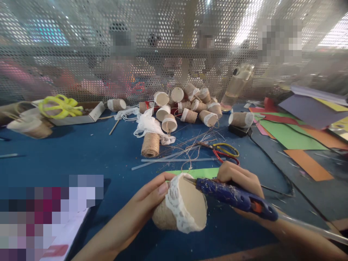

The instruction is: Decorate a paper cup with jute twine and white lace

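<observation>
My left hand [146,203] is wrapped round a paper cup [165,215] covered in brown twine, with white lace along its rim. The cup lies tilted, its mouth facing right. In my right hand [240,179] is a blue glue gun [225,194] with a clear glue stick coming out of its back end. Its nozzle touches or nearly touches the lace at the top of the rim; I cannot tell which. Behind the cup lies a strip of green paper [201,172], with a loose end of twine above it.
Scissors [227,150], a twine spool [150,145], white lace [148,123] and glue sticks [163,159] lie beyond my hands. Several wrapped cups [189,116] are heaped before a perforated metal screen [168,65]. A bottle [235,87] leans there. Coloured paper [293,134] and a black cable [268,159] are at right.
</observation>
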Tool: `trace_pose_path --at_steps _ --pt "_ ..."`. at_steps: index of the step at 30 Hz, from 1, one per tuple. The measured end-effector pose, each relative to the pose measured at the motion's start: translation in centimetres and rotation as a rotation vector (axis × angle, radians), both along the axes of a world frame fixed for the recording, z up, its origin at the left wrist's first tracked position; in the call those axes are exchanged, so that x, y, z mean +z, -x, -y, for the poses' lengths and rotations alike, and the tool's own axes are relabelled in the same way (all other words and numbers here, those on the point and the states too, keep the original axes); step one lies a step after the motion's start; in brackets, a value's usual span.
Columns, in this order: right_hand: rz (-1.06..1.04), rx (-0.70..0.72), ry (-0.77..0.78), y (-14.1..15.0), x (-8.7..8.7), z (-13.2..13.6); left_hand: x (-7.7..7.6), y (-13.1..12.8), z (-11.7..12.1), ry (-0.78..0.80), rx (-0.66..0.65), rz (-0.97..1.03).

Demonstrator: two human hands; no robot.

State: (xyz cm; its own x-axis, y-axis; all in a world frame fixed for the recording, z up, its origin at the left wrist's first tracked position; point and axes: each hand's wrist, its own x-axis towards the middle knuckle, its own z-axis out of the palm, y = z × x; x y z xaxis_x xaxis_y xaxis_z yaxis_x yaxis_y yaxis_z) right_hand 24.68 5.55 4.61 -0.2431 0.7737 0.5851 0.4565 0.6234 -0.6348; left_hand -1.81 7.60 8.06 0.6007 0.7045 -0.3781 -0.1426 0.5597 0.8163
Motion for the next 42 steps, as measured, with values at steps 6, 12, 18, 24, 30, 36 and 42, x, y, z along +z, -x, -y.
trace_pose_path --at_steps 6,12,18,24,30,36,42 --pt "-0.003 -0.033 -0.03 -0.3 0.3 -0.1 -1.0 0.4 0.0 0.097 0.094 -0.03" --pt "-0.106 0.008 -0.056 -0.3 0.5 0.3 -1.3 0.4 -0.2 0.086 0.113 0.016" --pt "-0.055 0.153 -0.011 -0.3 -0.4 0.4 -0.8 -0.1 -0.2 0.068 0.165 0.033" --pt "0.106 0.145 -0.07 -0.3 -1.4 0.3 -0.5 -0.5 -0.1 0.048 0.175 0.023" --pt "0.121 0.143 -0.074 -0.4 -1.7 0.5 -0.6 -0.5 0.1 0.056 0.169 -0.02" --pt "0.13 0.129 -0.089 -0.5 -2.0 0.6 -0.8 -0.6 0.1 0.044 0.185 -0.008" --pt "0.128 0.112 -0.117 -0.3 -1.6 0.6 -0.9 -0.7 0.1 0.038 0.159 0.003"
